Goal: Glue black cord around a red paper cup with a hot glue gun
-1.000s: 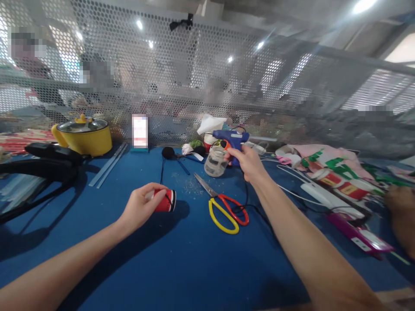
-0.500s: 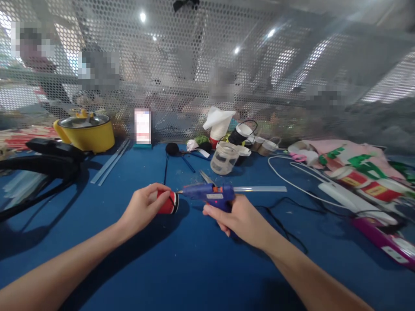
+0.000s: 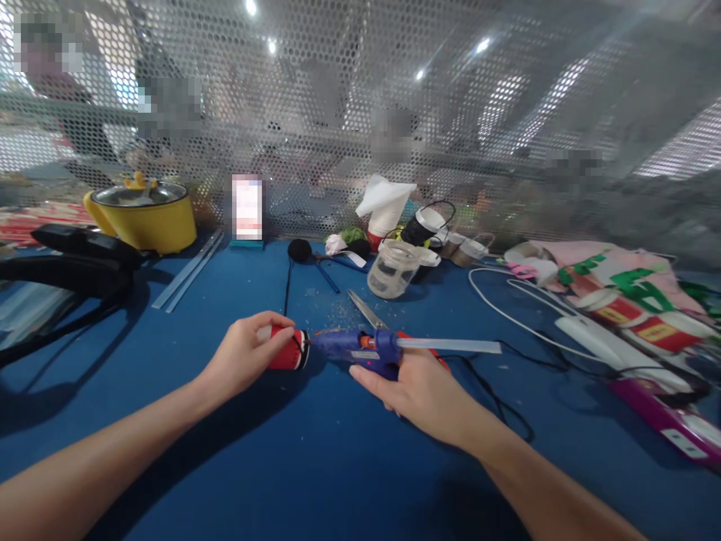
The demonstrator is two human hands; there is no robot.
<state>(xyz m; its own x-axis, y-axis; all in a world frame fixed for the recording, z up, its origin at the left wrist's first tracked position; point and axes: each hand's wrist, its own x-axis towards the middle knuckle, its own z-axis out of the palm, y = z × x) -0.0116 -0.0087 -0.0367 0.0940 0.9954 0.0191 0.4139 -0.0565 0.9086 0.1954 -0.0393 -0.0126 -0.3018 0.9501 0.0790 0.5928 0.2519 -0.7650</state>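
Observation:
My left hand (image 3: 248,349) is closed on a red paper cup (image 3: 286,356) that lies on its side, with black cord around its white rim. From the cup a strand of black yarn runs back to a black yarn ball (image 3: 300,250). My right hand (image 3: 425,387) grips a blue glue gun (image 3: 349,346) by its handle, and its nozzle points left at the cup's rim. Whether the tip touches the cup I cannot tell. A clear glue stick (image 3: 451,345) sticks out of the gun's back. Behind the gun lie scissors (image 3: 366,309), their red handle partly covered by my right hand.
A clear plastic cup (image 3: 393,269) stands behind the scissors. Far left are a yellow pot (image 3: 149,218), a black stand (image 3: 84,270) and loose glue sticks (image 3: 188,272). At right lie cables, a purple-and-white power strip (image 3: 659,417) and red cups. A perforated metal screen (image 3: 315,90) closes the back.
The glue gun's nozzle has dropped a little and sits closer to the cup's rim. More of the scissors shows behind it. My left hand keeps hold of the cup.

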